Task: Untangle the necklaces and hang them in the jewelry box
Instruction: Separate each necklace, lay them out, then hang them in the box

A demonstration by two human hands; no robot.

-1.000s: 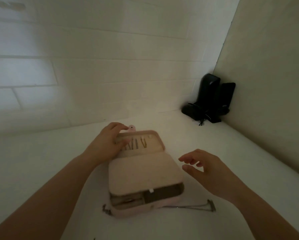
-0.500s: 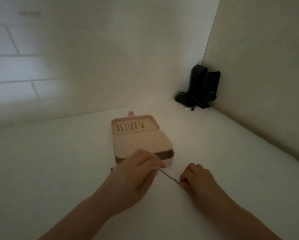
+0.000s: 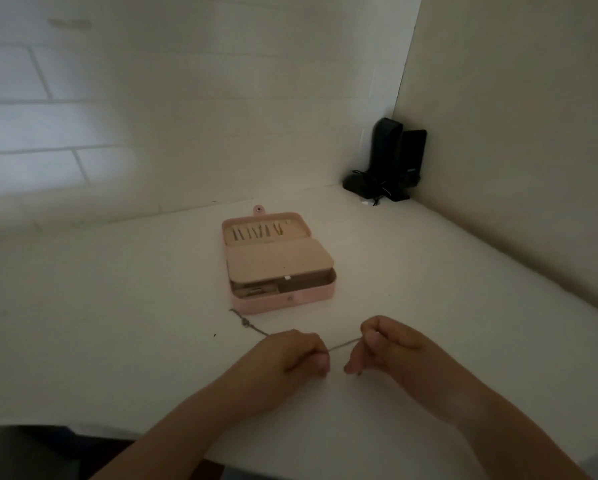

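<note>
A thin necklace chain point(image 3: 341, 346) stretches between two curled hands at 6 o'clock, left hand point(image 3: 290, 355) and right hand point(image 3: 382, 344) each pinching it; its knotted tail trails toward 10 o'clock on the white table point(image 3: 117, 306). Open pink jewelry box point(image 3: 277, 261) sits beyond at 12 o'clock, contents dim; black objects point(image 3: 387, 161) occupy the far corner

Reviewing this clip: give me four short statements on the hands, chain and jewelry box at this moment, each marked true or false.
1. Both hands pinch the necklace chain. True: left hand and right hand each hold it.
2. The jewelry box is closed. False: its lid lies open.
3. A knot sits in the chain left of the left hand. True.
4. The black devices stand beside the box. False: they stand apart, in the far corner.
</note>
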